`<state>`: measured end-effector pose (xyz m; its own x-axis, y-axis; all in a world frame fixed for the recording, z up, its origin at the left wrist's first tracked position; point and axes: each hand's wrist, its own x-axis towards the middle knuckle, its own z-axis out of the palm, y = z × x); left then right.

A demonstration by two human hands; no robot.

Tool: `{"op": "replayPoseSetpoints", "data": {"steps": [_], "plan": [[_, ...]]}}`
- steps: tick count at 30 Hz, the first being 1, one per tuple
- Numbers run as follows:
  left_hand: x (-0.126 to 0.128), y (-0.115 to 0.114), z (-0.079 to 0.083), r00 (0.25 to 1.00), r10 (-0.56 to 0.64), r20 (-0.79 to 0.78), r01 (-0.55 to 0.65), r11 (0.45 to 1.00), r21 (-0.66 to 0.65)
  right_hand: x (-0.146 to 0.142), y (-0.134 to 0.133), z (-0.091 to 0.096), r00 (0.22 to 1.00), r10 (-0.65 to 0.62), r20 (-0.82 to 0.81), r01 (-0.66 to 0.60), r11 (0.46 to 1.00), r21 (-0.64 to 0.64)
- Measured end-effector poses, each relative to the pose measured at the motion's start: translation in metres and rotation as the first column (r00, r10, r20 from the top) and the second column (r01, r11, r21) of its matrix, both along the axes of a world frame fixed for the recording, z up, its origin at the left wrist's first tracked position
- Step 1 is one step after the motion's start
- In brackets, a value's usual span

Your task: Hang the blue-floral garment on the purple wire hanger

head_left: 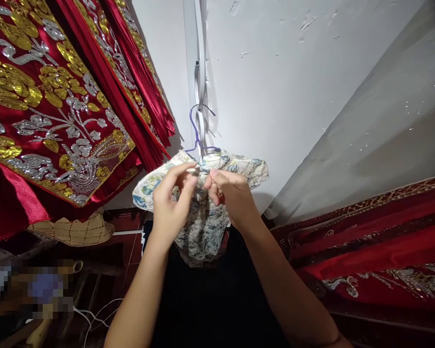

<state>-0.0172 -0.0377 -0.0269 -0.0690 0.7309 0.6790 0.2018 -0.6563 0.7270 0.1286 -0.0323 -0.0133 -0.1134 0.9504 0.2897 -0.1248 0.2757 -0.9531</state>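
Note:
A cream shirt with a blue and yellow floral print point(203, 232) hangs by its shoulders from a purple hanger point(193, 117). At the front of its neckline are both of my hands, close together. With thumb and forefinger bent toward each other, my left hand point(174, 193) holds the collar edge, where a small pale bit shows at the fingertips. My right hand point(230, 186) pinches the collar on the other side, its remaining fingers curled. The fingers partly cover the neck opening, so the fastening there cannot be made out.
The hanger hooks onto a white metal rack point(202, 72) against a scuffed white wall point(268, 92). Red cloth with gold and silver sequins point(68, 106) hangs at left. More red embroidered cloth point(384, 251) lies at right, below a grey glossy panel point(377, 125). White cables point(90, 314) trail at lower left.

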Motion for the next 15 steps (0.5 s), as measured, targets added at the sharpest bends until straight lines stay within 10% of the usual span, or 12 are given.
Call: {"op": "replayPoseSetpoints", "data": {"steps": [6,10,15], "plan": [[0.006,0.021,0.028,0.963,0.004,-0.269,0.01,0.999,0.053,-0.003,0.004,-0.008,0.989,-0.113,0.099,0.101,0.988,0.117],[-0.018,0.026,0.027,0.982,0.097,0.164,-0.112,0.99,0.086,-0.001,0.013,-0.038,0.973,-0.108,0.204,0.103,0.994,0.037],[-0.092,0.038,0.003,0.707,0.12,0.697,-0.082,0.993,-0.088,0.006,-0.001,-0.064,0.993,0.033,0.114,-0.018,0.991,-0.132]]}}
